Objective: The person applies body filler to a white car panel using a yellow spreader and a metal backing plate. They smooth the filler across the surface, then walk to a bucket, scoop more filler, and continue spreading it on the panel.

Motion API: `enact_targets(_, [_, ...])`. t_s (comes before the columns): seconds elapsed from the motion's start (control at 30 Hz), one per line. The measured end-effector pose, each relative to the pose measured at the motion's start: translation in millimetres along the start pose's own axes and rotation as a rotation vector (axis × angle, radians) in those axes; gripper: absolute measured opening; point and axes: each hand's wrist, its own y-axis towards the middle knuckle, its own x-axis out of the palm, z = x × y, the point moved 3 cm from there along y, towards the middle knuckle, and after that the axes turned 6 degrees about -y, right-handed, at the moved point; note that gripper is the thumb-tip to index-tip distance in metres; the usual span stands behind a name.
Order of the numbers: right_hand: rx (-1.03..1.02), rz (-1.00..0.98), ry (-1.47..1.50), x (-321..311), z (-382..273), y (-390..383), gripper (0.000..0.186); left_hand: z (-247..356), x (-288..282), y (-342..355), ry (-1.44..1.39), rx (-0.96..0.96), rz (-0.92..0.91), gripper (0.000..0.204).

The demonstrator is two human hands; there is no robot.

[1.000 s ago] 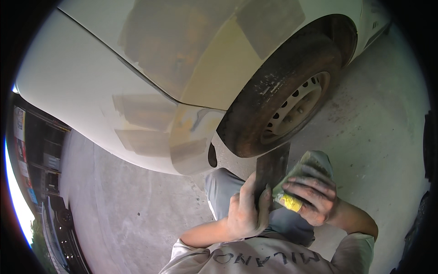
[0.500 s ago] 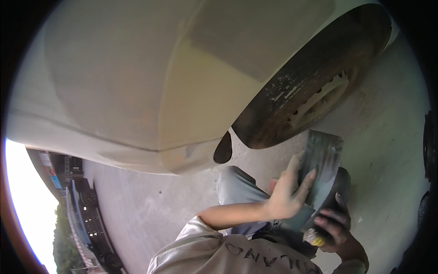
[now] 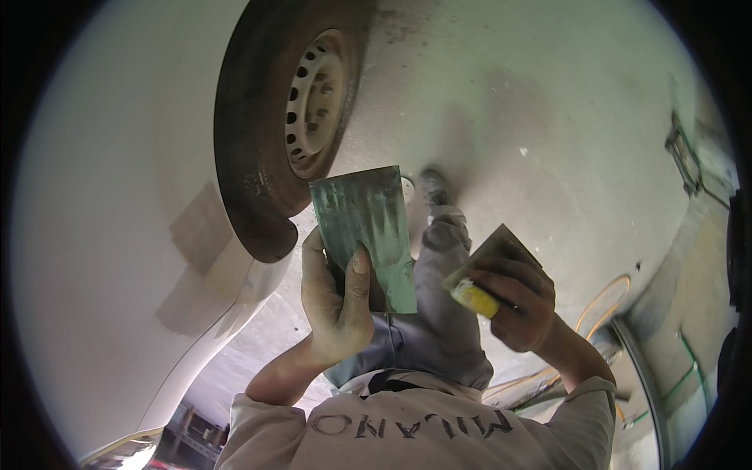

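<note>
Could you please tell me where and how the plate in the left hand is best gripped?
Probably by the lower part of the plate's left edge, coming from the lower left and pinching front and back, as the left hand does. It is flat and straight-edged, with its face turned up, so this leaves most of the streaked face uncovered. Its back is hidden.

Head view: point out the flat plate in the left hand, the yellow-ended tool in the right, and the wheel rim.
Flat plate (image 3: 370,223), head view: middle of its streaked face.
Yellow-ended tool (image 3: 499,246), head view: flat blade beyond the fingers.
Wheel rim (image 3: 316,108), head view: its central part.
</note>
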Motion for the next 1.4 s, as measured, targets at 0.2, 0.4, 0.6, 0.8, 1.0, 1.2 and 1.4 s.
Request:
enact_targets(0.2, [0.046, 0.022, -0.056, 8, -76, -14, 0.025, 22, -1, -37, 0.201, 0.103, -0.105, 0.042])
enact_targets(0.4, [0.466, 0.102, 0.284, 106, -145, -53, 0.029, -96, -99, -78, -0.001, -0.207, -0.066, 0.023])
enact_targets(0.6, [1.159, 0.279, 0.881, 266, -194, -30, 0.024, -295, -230, -210, 0.621, -0.355, -0.469, 0.037])
enact_targets(0.8, [0.965, 0.574, 1.005, 348, -195, 32, 0.029, -396, -299, -277, 1.227, -0.564, -0.704, 0.048])
enact_targets(1.0, [0.947, 0.625, 0.889, 352, -194, 45, 0.034, -397, -288, -264, 1.169, -0.731, -0.648, 0.045])
enact_targets(1.2, [0.931, 0.594, 0.863, 345, -216, 48, 0.039, -389, -276, -257, 1.193, -0.761, -0.569, 0.044])
enact_targets(1.4, [0.932, 0.595, 0.893, 344, -201, 42, 0.039, -393, -276, -253, 1.197, -0.750, -0.559, 0.043])
